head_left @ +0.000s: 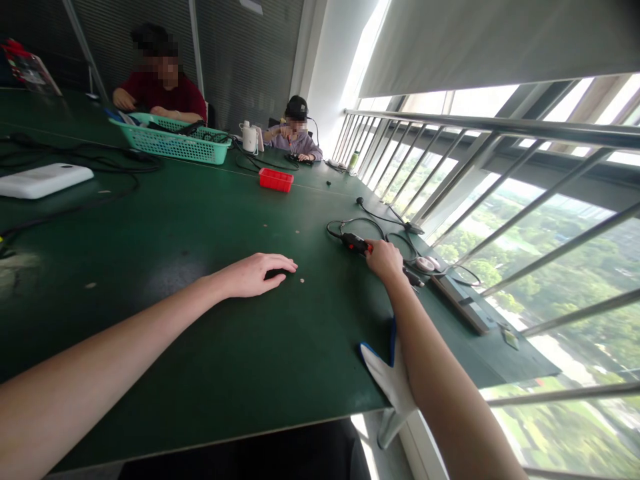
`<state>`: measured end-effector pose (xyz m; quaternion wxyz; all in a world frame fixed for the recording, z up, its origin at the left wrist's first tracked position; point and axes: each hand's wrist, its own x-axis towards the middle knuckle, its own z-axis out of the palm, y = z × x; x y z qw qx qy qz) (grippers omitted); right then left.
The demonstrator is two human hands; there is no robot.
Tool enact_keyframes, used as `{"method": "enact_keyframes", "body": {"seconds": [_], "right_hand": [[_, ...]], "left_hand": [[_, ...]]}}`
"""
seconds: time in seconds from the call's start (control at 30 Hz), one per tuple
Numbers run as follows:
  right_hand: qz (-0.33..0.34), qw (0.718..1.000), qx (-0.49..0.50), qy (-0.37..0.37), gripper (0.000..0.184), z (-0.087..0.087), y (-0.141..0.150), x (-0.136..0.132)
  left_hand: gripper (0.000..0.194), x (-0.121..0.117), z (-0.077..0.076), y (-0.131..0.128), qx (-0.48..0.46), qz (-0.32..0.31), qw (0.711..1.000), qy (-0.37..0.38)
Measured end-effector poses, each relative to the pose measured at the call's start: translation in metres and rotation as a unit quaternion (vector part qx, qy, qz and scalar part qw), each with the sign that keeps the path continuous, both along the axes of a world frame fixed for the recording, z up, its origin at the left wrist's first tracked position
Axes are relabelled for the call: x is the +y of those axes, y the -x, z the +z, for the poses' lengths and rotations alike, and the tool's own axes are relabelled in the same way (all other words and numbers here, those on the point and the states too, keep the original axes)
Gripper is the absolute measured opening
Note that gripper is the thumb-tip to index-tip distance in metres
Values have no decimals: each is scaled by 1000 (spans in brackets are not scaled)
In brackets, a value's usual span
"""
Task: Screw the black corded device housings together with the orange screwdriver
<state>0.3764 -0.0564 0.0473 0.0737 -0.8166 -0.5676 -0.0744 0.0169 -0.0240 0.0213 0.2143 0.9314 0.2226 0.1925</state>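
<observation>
My right hand (385, 259) is closed around a black-and-red corded power tool (356, 243) on the right side of the table. Its exact kind is partly hidden by the hand. A black cable loops from its rear end, and a dark tip or part shows beyond the hand. On the green tabletop (240, 380), my left hand (263, 273) rests with its fingers stretched out and the thumb apart, holding nothing. A white glove with blue trim (387, 380) lies at the near table edge, partly covered by my right forearm.
Farther off are a red plastic box (276, 180), a teal basket (175, 141) of dark items and a white device (46, 180) beside cables. Two people (170, 100) sit at the far side. A metal railing (500, 130) and windows run along the right.
</observation>
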Motion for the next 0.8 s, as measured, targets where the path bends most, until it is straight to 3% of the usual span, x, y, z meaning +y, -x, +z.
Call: {"method": "enact_keyframes", "body": {"seconds": [0.1, 0.2, 0.3, 0.4, 0.6, 0.8], "right_hand": [[71, 997, 6, -17, 45, -4, 29, 3], [182, 982, 14, -52, 46, -8, 60, 2], [291, 953, 32, -83, 45, -12, 89, -1], [358, 928, 52, -89, 45, -12, 112, -4], [374, 922, 65, -75, 44, -8, 121, -6], [358, 930, 33, -75, 22, -1, 109, -12]], "left_hand": [[44, -1, 3, -1, -52, 19, 996, 73], [49, 5, 3, 0, -144, 98, 973, 155], [46, 16, -1, 3, -204, 170, 960, 93], [42, 25, -6, 5, -179, 174, 968, 19], [42, 33, -10, 4, -104, 169, 979, 43], [45, 35, -7, 7, -79, 166, 983, 24]]}}
